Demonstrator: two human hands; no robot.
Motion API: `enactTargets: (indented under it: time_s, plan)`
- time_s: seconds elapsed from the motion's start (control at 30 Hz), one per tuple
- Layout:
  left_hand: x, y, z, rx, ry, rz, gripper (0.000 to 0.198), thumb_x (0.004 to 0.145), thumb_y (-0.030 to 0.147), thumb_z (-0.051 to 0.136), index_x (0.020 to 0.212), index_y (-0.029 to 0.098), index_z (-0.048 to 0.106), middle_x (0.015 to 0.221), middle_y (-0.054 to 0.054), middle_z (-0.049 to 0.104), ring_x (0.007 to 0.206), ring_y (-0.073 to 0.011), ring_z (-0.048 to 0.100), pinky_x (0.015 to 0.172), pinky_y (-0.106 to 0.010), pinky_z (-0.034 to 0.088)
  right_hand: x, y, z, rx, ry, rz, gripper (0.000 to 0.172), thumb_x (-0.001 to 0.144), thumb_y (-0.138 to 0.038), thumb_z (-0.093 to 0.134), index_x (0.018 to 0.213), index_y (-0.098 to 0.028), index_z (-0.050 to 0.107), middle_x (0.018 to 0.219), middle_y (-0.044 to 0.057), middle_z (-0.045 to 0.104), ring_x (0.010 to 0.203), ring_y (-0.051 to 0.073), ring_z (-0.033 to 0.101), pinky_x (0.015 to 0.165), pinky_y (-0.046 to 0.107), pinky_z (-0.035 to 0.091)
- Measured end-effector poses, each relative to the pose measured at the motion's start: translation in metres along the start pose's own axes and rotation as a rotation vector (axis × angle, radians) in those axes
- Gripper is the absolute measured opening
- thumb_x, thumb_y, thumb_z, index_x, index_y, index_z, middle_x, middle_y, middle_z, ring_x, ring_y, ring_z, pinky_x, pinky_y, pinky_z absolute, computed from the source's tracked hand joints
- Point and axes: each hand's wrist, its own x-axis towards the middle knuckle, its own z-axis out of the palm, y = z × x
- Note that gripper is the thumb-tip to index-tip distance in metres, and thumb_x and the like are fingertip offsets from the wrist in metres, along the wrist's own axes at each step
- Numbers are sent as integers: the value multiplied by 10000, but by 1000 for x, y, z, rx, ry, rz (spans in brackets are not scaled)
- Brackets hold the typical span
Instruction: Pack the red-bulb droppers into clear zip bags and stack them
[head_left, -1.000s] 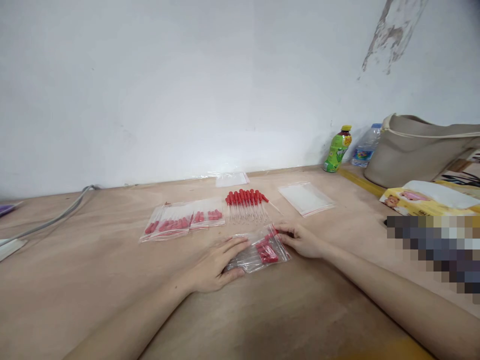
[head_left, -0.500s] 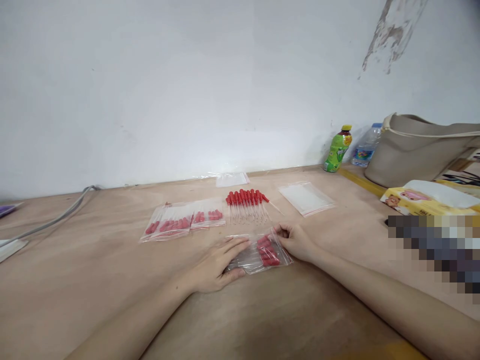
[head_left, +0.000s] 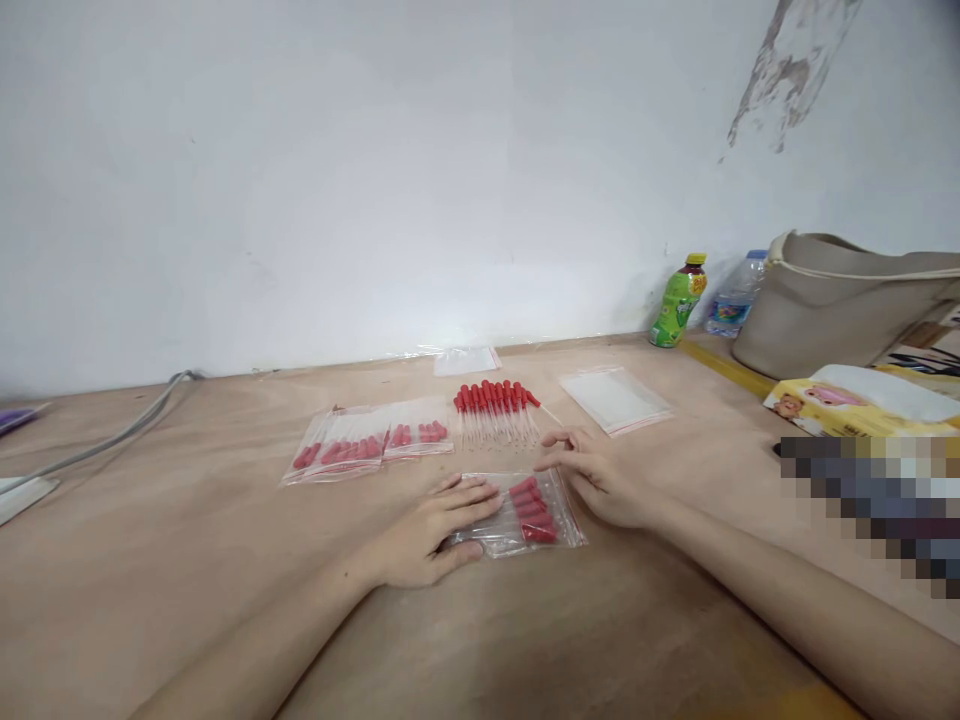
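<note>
A clear zip bag [head_left: 495, 545] holding several red-bulbed droppers [head_left: 534, 510] lies flat before me. My left hand [head_left: 431, 530] rests spread on the bag's left part, covering some of the thin clear stems. Just beyond the bag's right end hovers my right hand [head_left: 589, 475], fingers apart and loosely bent, gripping nothing. Behind the bag, a row of loose droppers [head_left: 495, 398] has its red bulbs toward the wall and its stems toward me. To the left, filled bags [head_left: 349, 450] overlap on the table.
Flat zip bags [head_left: 615, 398] lie at the right, with another flat bag [head_left: 465, 361] by the wall. Farther right stand a green-labelled bottle [head_left: 677, 305], a clear water bottle [head_left: 735, 300], a beige bin [head_left: 817, 310] and a yellow tissue pack [head_left: 832, 400]. A grey cable [head_left: 142, 415] crosses the left side.
My right hand has let go of the bag's right edge, and its fingers have opened and lifted slightly toward the loose droppers. The left hand stays on the bag.
</note>
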Motion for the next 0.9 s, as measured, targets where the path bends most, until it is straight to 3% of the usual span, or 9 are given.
enactTargets:
  time_s: [0.13,0.27,0.37,0.43,0.53,0.63,0.7,0.77,0.9]
  plan:
    - [-8,-13,-7,53,8,43,416,892,227,374,1298,311,337,1408,5,235,1296,-215,177,1050,-465,102,-4,-7,-10,-144,-194,-210,390,764,-92,443,1050,-308,597,1131,54,499,1063,191,440,906,398,341]
    - [-9,-19,-2,119,310,-147,393,870,198,385,1259,252,399,1325,-59,375,1218,-229,328,985,-412,276,-6,-17,-2,-137,-209,-257,340,801,-186,471,1112,-286,562,1149,70,513,1049,176,468,904,369,365]
    - [-7,-14,3,86,495,-381,279,836,271,445,1096,184,498,928,-72,583,865,-215,555,757,-350,430,-6,-23,11,-155,-198,-290,395,820,-212,452,1208,-279,476,1246,81,460,1115,188,436,918,376,370]
    - [-6,-6,3,-13,518,-509,240,818,340,473,988,175,516,668,-14,556,635,-186,555,602,-303,432,-6,-25,20,-160,-203,-291,410,826,-218,440,1231,-281,447,1285,78,434,1145,195,421,931,390,368]
    - [-8,6,1,-349,422,-626,394,807,408,488,1129,187,437,522,35,514,455,-146,512,468,-246,394,-6,-27,29,-83,-178,-245,393,842,-199,402,1223,-275,458,1284,66,447,1151,184,434,943,381,378]
    - [-9,16,-1,-817,214,-739,700,827,440,467,1354,231,57,503,36,563,380,-139,531,401,-217,391,-6,-27,31,73,-74,-129,375,854,-194,376,1208,-272,474,1224,47,511,1099,162,493,924,350,413]
    - [-6,22,-1,-1110,191,-755,773,839,441,463,1352,267,-88,581,7,616,474,-160,609,469,-247,455,-6,-29,30,158,-2,-43,367,859,-214,378,1209,-269,472,1171,40,556,1047,154,535,896,331,441]
    - [-2,26,-1,-1374,271,-684,724,844,441,465,1354,302,-30,732,-25,650,636,-169,654,634,-309,498,-6,-33,29,206,12,-16,363,860,-227,383,1209,-267,472,1157,38,566,1038,150,541,890,319,445]
    - [9,32,7,-1684,423,-626,430,841,416,481,1210,212,398,964,-73,625,806,-176,639,773,-322,486,-8,-44,28,219,-144,-155,365,848,-233,411,1206,-269,477,1242,45,494,1099,154,489,914,317,413]
